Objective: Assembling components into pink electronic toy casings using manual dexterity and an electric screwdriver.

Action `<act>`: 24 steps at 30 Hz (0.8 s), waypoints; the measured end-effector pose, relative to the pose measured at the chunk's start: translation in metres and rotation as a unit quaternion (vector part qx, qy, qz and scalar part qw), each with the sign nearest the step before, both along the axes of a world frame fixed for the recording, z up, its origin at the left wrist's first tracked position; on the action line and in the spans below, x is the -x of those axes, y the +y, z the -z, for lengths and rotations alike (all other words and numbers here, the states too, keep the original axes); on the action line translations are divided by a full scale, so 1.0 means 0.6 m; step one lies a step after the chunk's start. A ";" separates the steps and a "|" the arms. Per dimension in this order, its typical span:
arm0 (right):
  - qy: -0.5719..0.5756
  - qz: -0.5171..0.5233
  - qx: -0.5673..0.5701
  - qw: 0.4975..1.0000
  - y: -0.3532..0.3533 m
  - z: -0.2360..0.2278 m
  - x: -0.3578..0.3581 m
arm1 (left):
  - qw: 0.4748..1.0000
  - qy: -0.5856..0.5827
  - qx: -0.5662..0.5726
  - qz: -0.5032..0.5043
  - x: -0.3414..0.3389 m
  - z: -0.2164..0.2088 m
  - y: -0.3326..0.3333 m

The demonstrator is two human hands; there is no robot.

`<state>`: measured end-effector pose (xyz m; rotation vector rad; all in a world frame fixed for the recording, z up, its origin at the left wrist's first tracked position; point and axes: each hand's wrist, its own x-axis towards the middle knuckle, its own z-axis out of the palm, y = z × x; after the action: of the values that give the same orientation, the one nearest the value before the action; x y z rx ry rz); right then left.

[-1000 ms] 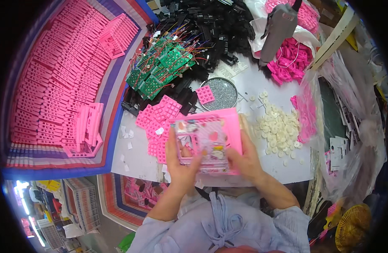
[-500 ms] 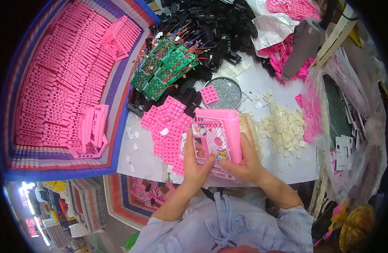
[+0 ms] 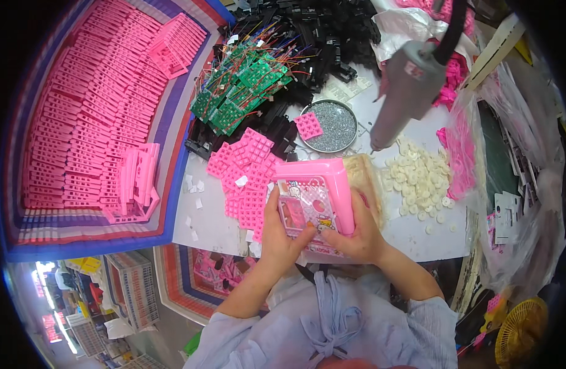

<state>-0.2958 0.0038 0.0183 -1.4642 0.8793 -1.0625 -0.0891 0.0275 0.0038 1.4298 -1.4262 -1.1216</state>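
Note:
Above the table's front edge I hold a pink plastic case (image 3: 341, 190) in both hands. A decorated panel (image 3: 304, 195) with cartoon figures and a rectangular window lies against its front face. My left hand (image 3: 282, 237) grips the panel's left edge, its thumb on the lower front. From the right, my right hand (image 3: 362, 238) wraps round the case's side, with its thumb pressing on the panel near the other thumb. The fingers behind the case are hidden.
Pink keypad sheets (image 3: 252, 178) and green circuit boards (image 3: 249, 83) lie left of centre, black parts (image 3: 307, 37) behind. A screw dish (image 3: 350, 138) sits near a hanging grey power screwdriver (image 3: 409, 92). Cream discs (image 3: 421, 175) are at right; a striped bin (image 3: 92, 237) holds pink casings.
The panel has come closer to flush with the case's front. The hanging screwdriver has swung left and nearer. Both hands keep their hold, and the view has shifted slightly.

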 end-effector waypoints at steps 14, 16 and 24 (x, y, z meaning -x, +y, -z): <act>-0.175 -0.054 -0.164 0.969 -0.003 0.017 0.009 | 0.993 -0.044 0.070 -0.089 -0.014 -0.016 -0.027; -0.105 -0.066 -0.128 0.984 -0.010 0.005 0.012 | 0.960 0.234 -0.025 -0.152 -0.020 0.003 -0.049; -0.133 -0.137 -0.255 0.948 -0.001 0.023 0.060 | 0.980 0.135 0.084 -0.118 -0.005 0.015 -0.072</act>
<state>-0.3321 0.0033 0.0047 -0.9468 0.6669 -0.7306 -0.0860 -0.0158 -0.0054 1.2385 -1.1017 -0.9767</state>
